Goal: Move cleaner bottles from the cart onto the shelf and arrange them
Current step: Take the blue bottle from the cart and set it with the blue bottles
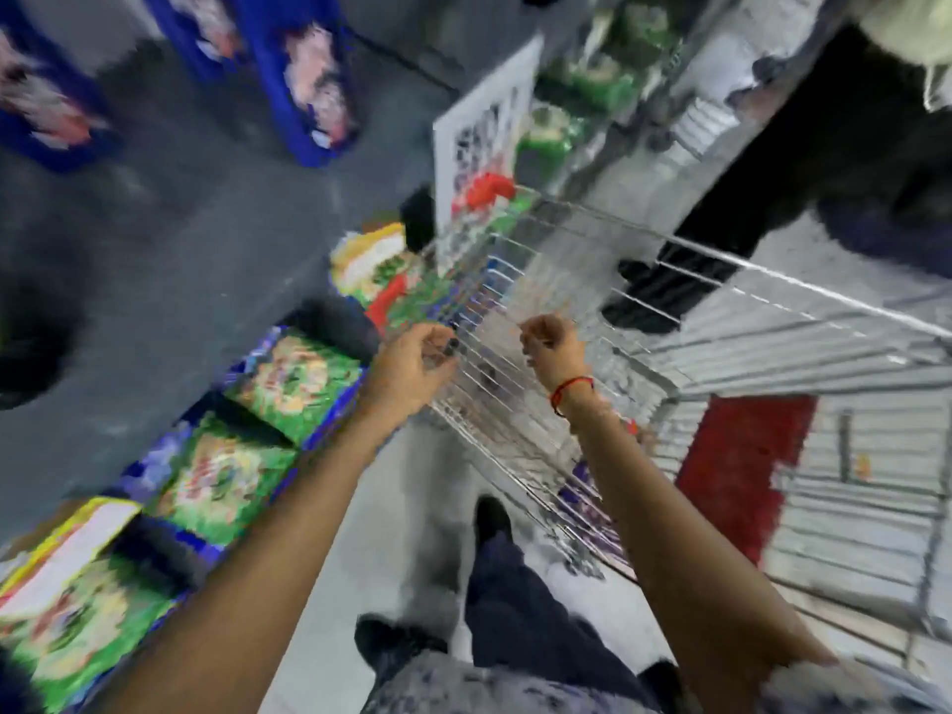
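Note:
The whole view is motion-blurred. A wire cart point(772, 280) stands ahead and to the right, and I see no bottle in its basket. Green bottles point(546, 141) with a red-topped one point(487, 190) show beyond the cart's far end, beside a white panel. My left hand point(414, 360) hovers at the cart's near-left rim, fingers loosely curled and holding nothing. My right hand point(551, 345), with a red thread on the wrist, is over the basket, curled into a loose fist with nothing in it. The low shelf point(319, 435) runs along the left.
Green and yellow packs point(288, 383) fill the low shelf at left. Blue packages point(309, 79) stand across the grey floor. Another person in dark trousers point(721, 239) stands past the cart at the right. A red panel point(736, 466) sits on the cart's near end. My feet are below.

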Demonstrator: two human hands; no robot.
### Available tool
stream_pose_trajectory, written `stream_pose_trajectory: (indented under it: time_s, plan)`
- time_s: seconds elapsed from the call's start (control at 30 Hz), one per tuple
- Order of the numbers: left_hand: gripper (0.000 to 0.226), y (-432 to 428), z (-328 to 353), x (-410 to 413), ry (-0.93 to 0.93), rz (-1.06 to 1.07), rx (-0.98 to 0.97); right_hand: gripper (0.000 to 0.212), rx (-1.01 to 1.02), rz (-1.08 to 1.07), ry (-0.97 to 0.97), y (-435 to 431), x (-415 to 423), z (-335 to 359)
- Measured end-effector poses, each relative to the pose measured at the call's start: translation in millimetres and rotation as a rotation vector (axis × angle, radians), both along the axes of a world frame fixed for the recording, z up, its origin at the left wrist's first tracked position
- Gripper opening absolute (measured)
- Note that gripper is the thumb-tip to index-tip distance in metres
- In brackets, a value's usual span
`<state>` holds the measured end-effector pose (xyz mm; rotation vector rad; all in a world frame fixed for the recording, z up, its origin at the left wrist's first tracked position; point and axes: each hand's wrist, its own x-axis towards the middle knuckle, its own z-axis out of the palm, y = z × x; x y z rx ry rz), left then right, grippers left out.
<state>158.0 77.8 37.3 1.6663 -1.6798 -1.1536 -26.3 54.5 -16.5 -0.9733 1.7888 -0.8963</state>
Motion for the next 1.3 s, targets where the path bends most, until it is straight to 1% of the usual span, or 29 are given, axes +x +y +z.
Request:
stream_pose_trajectory:
  time_s: [0.07,0.13,0.2,0.23,0.3,0.37,0.4,0.47,0.53,0.57,0.63,0.7,0.77,0.83,0.93,1.03,1.13,1.2,1.23,1.3]
  plan:
    - [0.032,-20.4,-30.2,-36.4,-0.056,-0.160,0.155,0.024,0.165,-0.064,0.057,11.3,-39.3,-36.8]
    - [0.039,-34.3,-62.9,-72.1,-0.185,-0.394,0.313,0.025,0.307,-0.099,0.107,29.3,-72.3,-69.3]
    - [0.045,-43.0,-92.9,-104.4,-0.324,-0.583,0.455,0.025,0.455,-0.079,0.121,49.5,-97.5,-92.1]
    - [0.047,-45.8,-106.4,-118.9,-0.381,-0.648,0.511,0.027,0.561,-0.063,0.099,60.6,-107.2,-103.0]
    - [0.051,-49.2,-131.3,-146.8,-0.465,-0.737,0.605,0.035,0.739,-0.097,-0.012,77.3,-122.3,-124.4]
    - [0.051,-49.6,-154.2,-171.1,-0.514,-0.770,0.634,0.031,0.821,-0.167,-0.121,87.5,-131.6,-148.8]
    - [0.051,-48.3,-165.1,-181.8,-0.528,-0.767,0.638,0.028,0.840,-0.247,-0.148,89.4,-134.1,-157.8]
    - [0.053,-42.0,-187.1,-199.8,-0.552,-0.755,0.643,0.030,0.823,-0.440,-0.221,96.2,-135.2,-173.6]
    - [0.055,-30.0,-210.0,-213.2,-0.550,-0.738,0.682,0.036,0.841,-0.550,-0.221,103.8,-134.1,-184.6]
    - [0.055,-22.3,-221.0,-218.7,-0.533,-0.725,0.718,0.035,0.839,-0.592,-0.178,107.3,-133.5,-189.8]
    - [0.057,-5.9,-241.0,-226.9,-0.491,-0.692,0.778,0.030,0.762,-0.701,-0.148,108.8,-128.7,-197.2]
    - [0.060,8.5,-257.3,-231.7,-0.444,-0.636,0.838,0.031,0.690,-0.795,-0.152,107.2,-123.9,-201.3]
    - [0.054,19.3,-272.4,-235.2,-0.408,-0.597,0.899,0.032,0.689,-0.822,-0.177,108.9,-121.1,-210.5]
    - [0.049,24.8,-284.6,-237.2,-0.395,-0.596,0.935,0.034,0.692,-0.803,-0.224,113.3,-124.1,-217.6]
    - [0.058,26.0,-297.1,-237.6,-0.395,-0.551,0.956,0.035,0.655,-0.719,-0.278,116.9,-133.2,-226.3]
    - [0.066,16.9,-296.2,-232.2,-0.442,-0.541,0.930,0.038,0.646,-0.598,-0.368,112.4,-142.2,-227.0]
    - [0.075,0.7,-283.6,-218.4,-0.325,-0.451,1.003,0.048,0.628,-0.548,-0.513,102.6,-149.0,-216.1]
    - [0.077,-12.1,-268.2,-209.2,-0.219,-0.416,1.008,0.050,0.588,-0.490,-0.547,90.5,-152.1,-204.5]
    - [0.075,-18.0,-259.2,-205.5,-0.168,-0.395,1.000,0.050,0.565,-0.453,-0.552,82.6,-153.4,-196.3]
    - [0.065,-30.5,-237.6,-198.2,-0.076,-0.328,0.930,0.050,0.510,-0.402,-0.556,63.9,-154.4,-178.3]
